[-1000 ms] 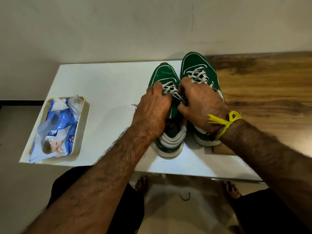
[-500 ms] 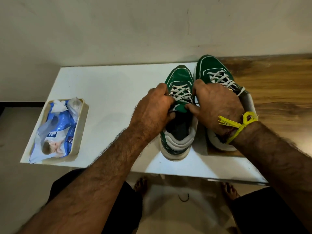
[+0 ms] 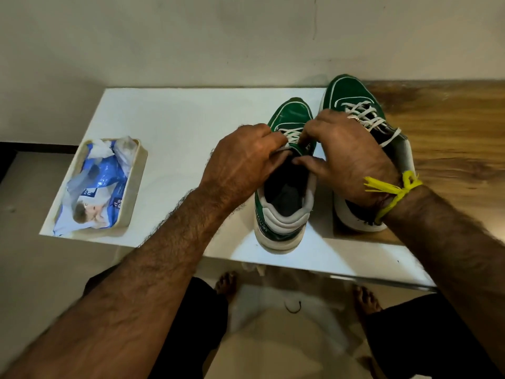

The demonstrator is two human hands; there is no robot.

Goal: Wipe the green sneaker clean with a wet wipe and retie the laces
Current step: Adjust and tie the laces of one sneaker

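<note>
The green sneaker [image 3: 284, 187] stood on the white surface [image 3: 175, 138], heel toward the person, with a second green shoe [image 3: 352, 99] just beside it on the right. Both hands were at its top. The left hand [image 3: 240, 165] had its fingers curled around the tongue and the white laces [image 3: 292, 134]. The right hand [image 3: 347, 157] pinched the same spot from the other side, with its thumb pointing at the shoe's opening.

A second before, the hands sat lower, bunched over the laces. Now they had moved up toward the toe, and the dark inside of the sneaker showed more. I could not see a knot or bow, since the fingers hid that part. It looked like the lacing was in the middle, not done.

Far to the left, a tray [image 3: 136, 181] held the blue wipes pack [image 3: 101, 187], well apart from the shoes. No wipe was in either hand, so the cleaning seemed finished.
</note>
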